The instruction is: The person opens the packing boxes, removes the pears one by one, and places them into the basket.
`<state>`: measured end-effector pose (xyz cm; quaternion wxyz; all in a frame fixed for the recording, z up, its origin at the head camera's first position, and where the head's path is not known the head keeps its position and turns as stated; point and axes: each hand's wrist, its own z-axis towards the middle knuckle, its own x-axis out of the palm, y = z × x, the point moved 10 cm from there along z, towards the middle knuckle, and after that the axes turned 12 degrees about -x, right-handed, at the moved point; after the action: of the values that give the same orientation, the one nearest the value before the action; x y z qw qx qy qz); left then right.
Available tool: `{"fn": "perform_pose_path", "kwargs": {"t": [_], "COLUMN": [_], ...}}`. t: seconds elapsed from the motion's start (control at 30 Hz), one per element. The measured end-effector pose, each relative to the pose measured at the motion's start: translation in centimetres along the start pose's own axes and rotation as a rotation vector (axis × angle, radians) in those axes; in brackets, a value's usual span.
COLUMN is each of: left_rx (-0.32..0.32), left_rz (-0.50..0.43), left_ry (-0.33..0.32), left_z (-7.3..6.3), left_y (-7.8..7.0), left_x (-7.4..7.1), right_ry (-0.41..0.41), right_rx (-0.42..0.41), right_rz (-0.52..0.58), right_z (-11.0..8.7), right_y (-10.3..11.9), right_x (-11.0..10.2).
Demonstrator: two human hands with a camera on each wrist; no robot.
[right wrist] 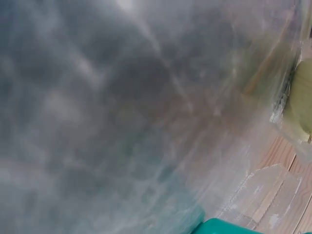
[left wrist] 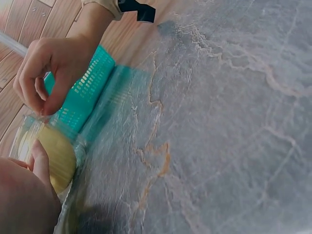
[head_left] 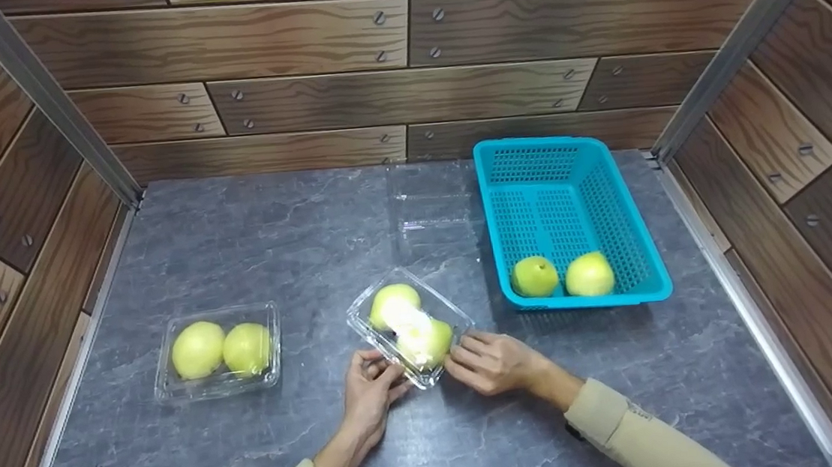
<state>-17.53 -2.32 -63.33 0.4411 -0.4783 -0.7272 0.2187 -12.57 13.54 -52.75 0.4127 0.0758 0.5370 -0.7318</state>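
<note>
A clear plastic clamshell box [head_left: 363, 321] sits tilted at an angle in front of me, its lid over two round yellow-green fruits [head_left: 426, 344]. My left hand [head_left: 370, 392] grips the box's near left edge, with the thumb [left wrist: 41, 161] against its side in the left wrist view. At the near right edge, my right hand [head_left: 493, 362] pinches the rim between thumb and curled fingers. Glare covers part of the lid, so whether it is latched cannot be told. The right wrist view shows only the box's edge and a fruit [right wrist: 301, 97].
To the left stands another clear box [head_left: 219, 390] with two similar fruits. A blue-green plastic basket [head_left: 658, 291] at right holds two fruits [head_left: 590, 275] at its near end. Beside it lies an open clear box [head_left: 433, 209]. Wood-patterned walls [head_left: 294, 41] enclose the table.
</note>
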Motion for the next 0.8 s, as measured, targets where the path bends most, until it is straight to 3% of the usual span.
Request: {"fn": "perform_pose_path", "kwargs": {"t": [0.13,0.43,0.8], "left_rx": [0.008,0.014,0.021], "left_rz": [0.007,0.032,0.062], "left_ry": [0.005,-0.012,-0.027], "left_z": [-0.1,0.1,0.1], "left_y": [-0.2,-0.2,-0.6], "left_x": [0.1,0.2,-0.1], "right_ry": [0.01,0.197,0.137], "right_rx": [-0.019,-0.028,-0.028], "right_rz": [0.018,0.06,0.066], "right_z": [0.7,1.6,2.1], "right_y": [0.3,0.1,-0.1], "right_x": [0.0,0.7,0.3]}}
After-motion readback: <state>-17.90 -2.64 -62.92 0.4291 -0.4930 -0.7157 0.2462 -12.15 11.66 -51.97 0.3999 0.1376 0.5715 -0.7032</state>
